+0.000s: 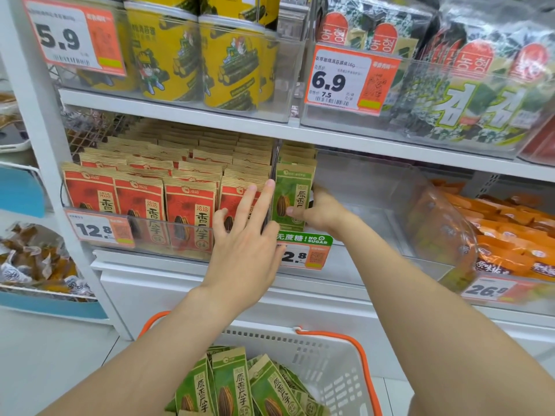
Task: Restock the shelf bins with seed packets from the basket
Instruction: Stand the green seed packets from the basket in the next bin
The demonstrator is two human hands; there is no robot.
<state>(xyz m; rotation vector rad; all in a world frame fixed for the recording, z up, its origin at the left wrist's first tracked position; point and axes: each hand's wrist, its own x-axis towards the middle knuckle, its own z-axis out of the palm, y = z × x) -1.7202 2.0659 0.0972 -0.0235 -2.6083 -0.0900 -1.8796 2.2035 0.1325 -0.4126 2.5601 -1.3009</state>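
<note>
Shelf (210, 127): white boards; the one above carries yellow tins and seaweed packs, the one below carries the clear bin.
Clear bin (375, 187): the landmark; a see-through tray, bare through its middle and right part, with packets only at its left wall.
Basket (330, 355): white with orange handles, below the clear bin and nearer the camera.
Red packets (189, 205): dense upright rows in the neighbouring tray, just left of the clear bin.
Basket packets (231, 385): green seed packets heaped loosely in the basket, below the clear bin.
Left hand (243, 250): at the clear bin's left front corner, fingers straight and spread, holding nothing; the long fingertips lie against the dividing wall.
Right hand (321, 211): inside the clear bin, thumb on the face of the front green packet, fingers curled behind its right edge, gripping it.
Green packets (292, 190): one upright row against the clear bin's left wall.
Green price tag (303, 250): on the clear bin's front lip, partly behind the left hand.
</note>
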